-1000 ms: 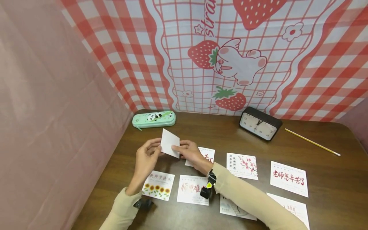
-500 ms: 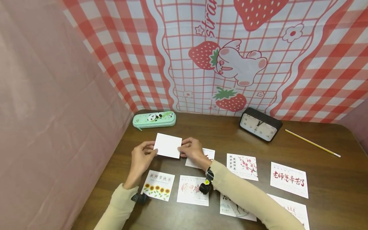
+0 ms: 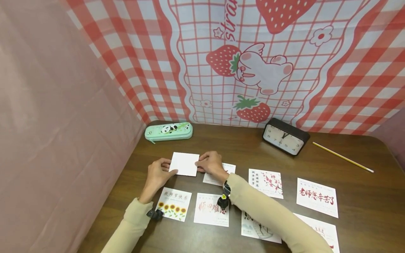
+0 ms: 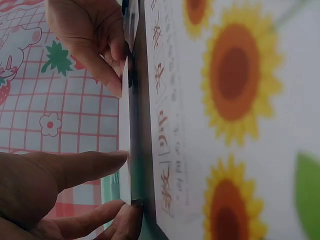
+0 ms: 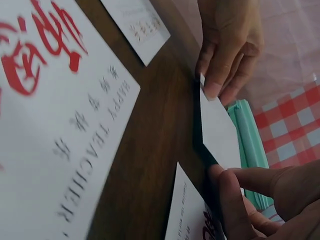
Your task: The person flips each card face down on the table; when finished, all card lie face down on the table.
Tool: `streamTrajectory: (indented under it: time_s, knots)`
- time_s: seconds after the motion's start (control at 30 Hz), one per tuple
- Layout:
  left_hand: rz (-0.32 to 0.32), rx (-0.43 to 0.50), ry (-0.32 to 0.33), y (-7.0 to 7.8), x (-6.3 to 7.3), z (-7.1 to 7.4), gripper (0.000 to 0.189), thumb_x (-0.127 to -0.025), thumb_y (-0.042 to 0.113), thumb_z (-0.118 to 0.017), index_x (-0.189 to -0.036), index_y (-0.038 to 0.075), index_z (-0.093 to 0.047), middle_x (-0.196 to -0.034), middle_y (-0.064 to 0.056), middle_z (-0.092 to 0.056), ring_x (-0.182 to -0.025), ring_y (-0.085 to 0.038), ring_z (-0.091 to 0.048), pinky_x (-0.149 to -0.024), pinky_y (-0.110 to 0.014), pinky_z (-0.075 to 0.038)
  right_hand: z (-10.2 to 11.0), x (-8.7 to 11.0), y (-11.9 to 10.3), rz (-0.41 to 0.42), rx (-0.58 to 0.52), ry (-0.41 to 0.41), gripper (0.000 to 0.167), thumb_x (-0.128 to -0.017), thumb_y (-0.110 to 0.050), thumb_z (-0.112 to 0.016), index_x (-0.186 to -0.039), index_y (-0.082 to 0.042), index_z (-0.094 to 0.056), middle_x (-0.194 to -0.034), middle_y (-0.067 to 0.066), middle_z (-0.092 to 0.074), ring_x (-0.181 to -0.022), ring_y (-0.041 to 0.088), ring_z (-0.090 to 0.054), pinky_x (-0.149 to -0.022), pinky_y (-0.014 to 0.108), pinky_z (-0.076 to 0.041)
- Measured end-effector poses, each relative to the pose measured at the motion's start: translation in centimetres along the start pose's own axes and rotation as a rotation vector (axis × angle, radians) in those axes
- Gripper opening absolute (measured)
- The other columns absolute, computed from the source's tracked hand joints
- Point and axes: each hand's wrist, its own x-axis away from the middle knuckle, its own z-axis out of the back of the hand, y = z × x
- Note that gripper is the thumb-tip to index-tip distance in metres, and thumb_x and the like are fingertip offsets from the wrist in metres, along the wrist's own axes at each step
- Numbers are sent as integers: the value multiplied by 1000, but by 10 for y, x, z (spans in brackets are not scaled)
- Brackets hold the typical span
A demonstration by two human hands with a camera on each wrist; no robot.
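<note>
A blank white card (image 3: 184, 164) lies nearly flat, low over the table, its other face hidden. My left hand (image 3: 158, 174) holds its left edge, the thumb on top and fingers at the side. At the card's right edge, my right hand (image 3: 211, 164) pinches it between thumb and fingers. In the left wrist view the card (image 4: 126, 125) appears almost edge-on, with a dark strip beneath; whether it touches the table I cannot tell. Partly under my right hand is a card with red writing (image 3: 230, 169). A sunflower card (image 3: 174, 203) lies nearer me.
Several printed cards lie in rows, among them a blossom card (image 3: 265, 183) and a red-lettered card (image 3: 317, 197). My right sleeve covers part of a grey picture card (image 3: 253, 228). A green pencil case (image 3: 169, 131), a black clock (image 3: 286, 136) and a pencil (image 3: 343, 157) stand or lie behind.
The held card has turned from a steep tilt to nearly flat and come down toward the table. Both hands have kept hold of it and lowered slightly with it.
</note>
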Motion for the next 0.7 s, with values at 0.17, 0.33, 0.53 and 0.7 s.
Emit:
streamTrajectory:
  time_s: [0.17, 0.33, 0.53, 0.7]
  knots:
    - [-5, -21, -23, 0, 0, 0, 46, -79, 10, -89, -117, -8, -71, -100, -24, -74, -90, -35, -75, -83, -45, -63, 1, -3, -3, -15, 60, 9, 13, -81, 1, -83, -92, 5, -76, -77, 21, -78, -57, 21, -76, -53, 24, -61]
    - [-12, -59, -38, 2, 2, -1, 51, -78, 11, -90, -121, -7, -70, -101, -23, -74, -92, -35, -75, -86, -47, -62, 1, -4, -4, -27, 100, 8, 10, -82, 0, -83, -88, 2, -76, -72, 18, -77, -55, 19, -76, -50, 23, -59]
    - [-30, -82, -60, 5, 1, 1, 53, -80, 14, -90, -124, -7, -67, -103, -24, -74, -94, -36, -74, -88, -48, -60, 2, -2, -7, -37, 89, -5, 15, -82, -4, -85, -88, 2, -73, -71, 17, -77, -50, 12, -72, -49, 21, -58]
    - [-53, -95, -79, 11, 3, 3, 52, -84, 19, -87, -126, -5, -67, -108, -23, -74, -98, -36, -73, -90, -49, -58, 7, 5, -15, -22, 136, -45, 18, -85, -11, -85, -93, 0, -71, -75, 20, -78, -48, 9, -67, -48, 24, -58]
